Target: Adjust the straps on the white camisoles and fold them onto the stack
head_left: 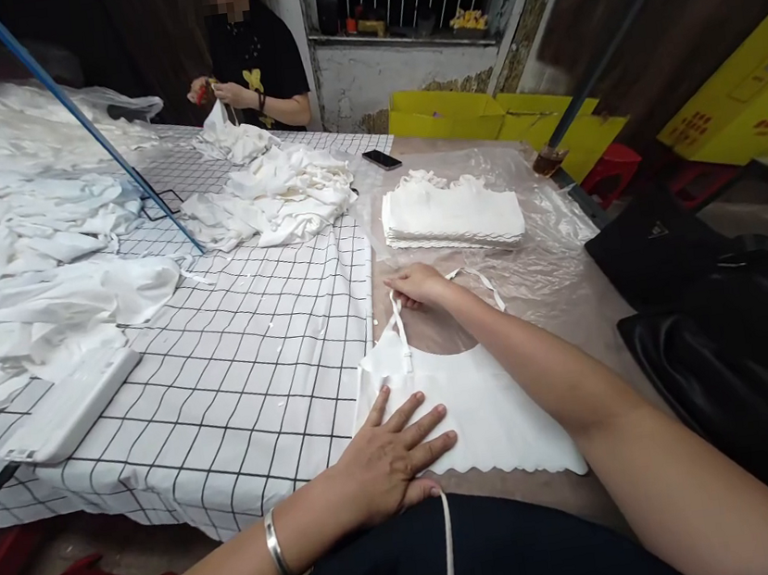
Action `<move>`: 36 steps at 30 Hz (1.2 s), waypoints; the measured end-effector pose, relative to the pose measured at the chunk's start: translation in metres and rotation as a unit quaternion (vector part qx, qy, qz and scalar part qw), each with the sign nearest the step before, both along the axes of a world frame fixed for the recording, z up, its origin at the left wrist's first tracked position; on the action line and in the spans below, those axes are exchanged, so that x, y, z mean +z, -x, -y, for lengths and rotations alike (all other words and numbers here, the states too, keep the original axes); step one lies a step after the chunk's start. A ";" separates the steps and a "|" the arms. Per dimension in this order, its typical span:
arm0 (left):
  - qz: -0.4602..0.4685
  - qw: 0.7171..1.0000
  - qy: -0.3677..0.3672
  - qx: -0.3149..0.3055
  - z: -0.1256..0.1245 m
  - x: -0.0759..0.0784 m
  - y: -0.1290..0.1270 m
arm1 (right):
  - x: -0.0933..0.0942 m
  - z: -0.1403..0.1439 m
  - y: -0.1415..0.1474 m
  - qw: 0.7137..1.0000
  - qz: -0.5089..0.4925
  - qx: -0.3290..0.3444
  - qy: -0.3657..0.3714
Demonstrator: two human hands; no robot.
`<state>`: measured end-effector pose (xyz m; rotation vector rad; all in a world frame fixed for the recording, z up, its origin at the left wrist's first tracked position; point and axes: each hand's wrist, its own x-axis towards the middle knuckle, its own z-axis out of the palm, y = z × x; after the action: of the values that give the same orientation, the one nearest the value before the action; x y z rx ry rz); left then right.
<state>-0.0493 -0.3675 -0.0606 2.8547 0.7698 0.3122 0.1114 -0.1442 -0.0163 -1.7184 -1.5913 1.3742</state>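
Note:
A white cloth garment [490,410] with a scalloped lower edge lies flat on the table in front of me. My left hand [387,455], a metal bangle on its wrist, presses flat on the garment's left part with fingers spread. My right hand [418,285] reaches farther out and pinches the garment's thin white strap [400,318] at its upper end. A second strap [485,280] trails to the right of that hand. Beyond lies a neat stack of folded white pieces [452,214] on clear plastic sheeting [547,249].
A black-and-white checked cloth [248,379] covers the table's left side, with heaps of white garments [275,198] and a white flat device [70,410]. A phone [381,159] and a cup [548,160] sit farther back. Another person [251,61] works across the table. Black bags [731,320] lie at right.

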 end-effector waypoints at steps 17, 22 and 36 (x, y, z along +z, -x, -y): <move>-0.024 0.973 0.132 -0.190 -0.042 0.024 -0.133 | 0.000 0.036 -0.175 0.976 0.193 -0.055 -0.083; 0.012 0.963 0.188 -0.190 -0.040 0.017 -0.131 | 0.017 0.050 -0.169 0.894 0.335 0.224 -0.196; 0.374 0.449 0.790 0.185 -0.093 0.034 -0.165 | 0.121 0.132 -0.140 0.753 0.561 0.282 -0.199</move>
<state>0.1161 -0.2746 -0.0268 0.5768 0.7202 0.4524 0.2513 -0.2757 0.1045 -1.9193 -2.9247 -0.1017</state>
